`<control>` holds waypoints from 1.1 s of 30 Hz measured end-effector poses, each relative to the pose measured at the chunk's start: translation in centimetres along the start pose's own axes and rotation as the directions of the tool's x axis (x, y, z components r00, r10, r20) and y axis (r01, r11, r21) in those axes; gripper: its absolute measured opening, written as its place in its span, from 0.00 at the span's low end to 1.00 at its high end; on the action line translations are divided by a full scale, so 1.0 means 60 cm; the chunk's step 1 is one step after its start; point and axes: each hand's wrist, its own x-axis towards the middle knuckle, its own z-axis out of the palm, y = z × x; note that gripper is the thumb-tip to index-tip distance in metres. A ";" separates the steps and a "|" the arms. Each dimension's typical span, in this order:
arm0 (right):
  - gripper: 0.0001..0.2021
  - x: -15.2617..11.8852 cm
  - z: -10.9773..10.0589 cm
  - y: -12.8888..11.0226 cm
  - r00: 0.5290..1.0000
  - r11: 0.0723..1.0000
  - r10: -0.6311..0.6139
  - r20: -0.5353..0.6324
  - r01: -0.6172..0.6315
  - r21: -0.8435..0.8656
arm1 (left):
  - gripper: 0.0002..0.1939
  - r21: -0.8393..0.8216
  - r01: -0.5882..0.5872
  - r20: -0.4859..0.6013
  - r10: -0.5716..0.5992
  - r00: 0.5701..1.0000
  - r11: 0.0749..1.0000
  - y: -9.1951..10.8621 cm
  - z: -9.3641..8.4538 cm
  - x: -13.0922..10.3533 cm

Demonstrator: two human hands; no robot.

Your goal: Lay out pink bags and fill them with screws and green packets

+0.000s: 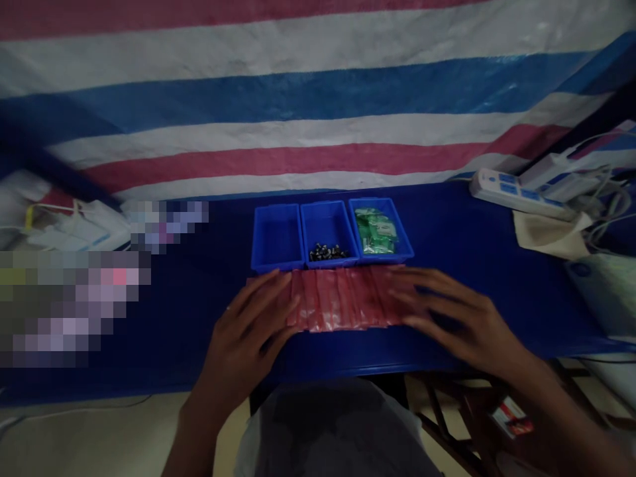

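A row of overlapping red plastic bags (332, 298) lies flat on the blue table, in front of three blue bins. My left hand (251, 324) rests on the row's left end with its fingers stretched out. At the right end, my right hand (447, 311) has its fingers spread over the bags, slightly blurred. Behind the bags, the left bin (278, 232) is empty. Small black and silver parts (328, 252) lie at the front of the middle bin (325, 218). Green plastic packets (376, 232) fill much of the right bin (403, 242).
A white power strip (517, 193) with cables stands at the back right, near a beige piece (549, 235). Further white plugs (94, 225) are at the left. A striped sheet (298, 99) hangs behind the table (199, 331). Part of the left side is pixelated.
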 end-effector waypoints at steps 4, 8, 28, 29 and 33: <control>0.14 0.085 0.009 0.031 0.999 0.997 0.024 0.035 -0.021 -0.079 | 0.24 0.104 -0.029 0.169 0.011 0.986 0.994 -0.036 0.025 0.085; 0.17 0.118 0.045 0.066 0.999 0.999 -0.047 0.020 0.048 -0.018 | 0.23 0.082 -0.055 0.395 0.018 0.918 0.995 -0.083 0.060 0.127; 0.39 0.272 0.116 -0.006 0.788 0.966 0.203 0.581 -0.066 -0.249 | 0.13 -0.155 -0.194 0.067 0.206 0.976 0.969 -0.127 0.075 0.125; 0.39 0.272 0.115 -0.006 0.777 0.966 0.213 0.593 -0.075 -0.249 | 0.13 -0.166 -0.189 0.068 0.202 0.977 0.968 -0.128 0.074 0.125; 0.39 0.276 0.112 -0.001 0.764 0.967 0.222 0.605 -0.092 -0.239 | 0.16 -0.189 -0.192 0.059 0.206 0.977 0.963 -0.130 0.075 0.126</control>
